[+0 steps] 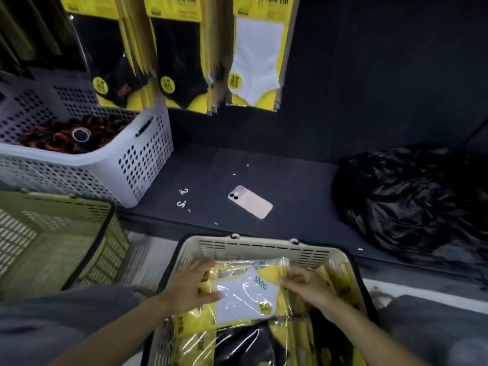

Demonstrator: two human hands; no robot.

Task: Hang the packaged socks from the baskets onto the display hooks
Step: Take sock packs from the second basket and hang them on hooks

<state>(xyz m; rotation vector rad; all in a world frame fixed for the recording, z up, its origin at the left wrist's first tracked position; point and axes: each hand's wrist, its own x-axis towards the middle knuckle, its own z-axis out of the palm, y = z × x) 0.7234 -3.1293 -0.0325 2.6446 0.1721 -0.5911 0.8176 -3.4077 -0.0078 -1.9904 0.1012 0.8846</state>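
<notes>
One wall [369,75]: dark, straight ahead of me, a ledge [303,186] at its foot.
Bag [412,202]: black plastic, crumpled on the ledge to my right.
White basket [111,165]: on the ledge at left, with dark and red goods inside that I cannot name.
Olive basket [66,204]: lower left, beside my left arm.
Beige basket [264,247]: directly under my hands, filled with yellow sock packs.
Black rows [179,62]: two hung rows of black-sock packs, above and left of my hands.
White row [256,62]: hung white-sock packs, almost straight up and forward from my hands; the hooks themselves are above the frame.
Pack [245,297]: white socks in clear film, lying on top of the others in the beige basket; its long axis seems to run across me, slanting from lower left to upper right; the print reads upside down to me.
Left hand [190,286]: grips the pack's left edge, thumb on top.
Right hand [309,289]: pinches the pack's right edge with curled fingers.
Nearer hand: neither, as the pack spans between both.
Coming move (judgement): lift up and forward, turning the pack upright to match the white row.
Phone [250,202]: face down on the ledge, between basket and wall.
Loose hooks [183,198]: two small white ones, left of the phone.
</notes>
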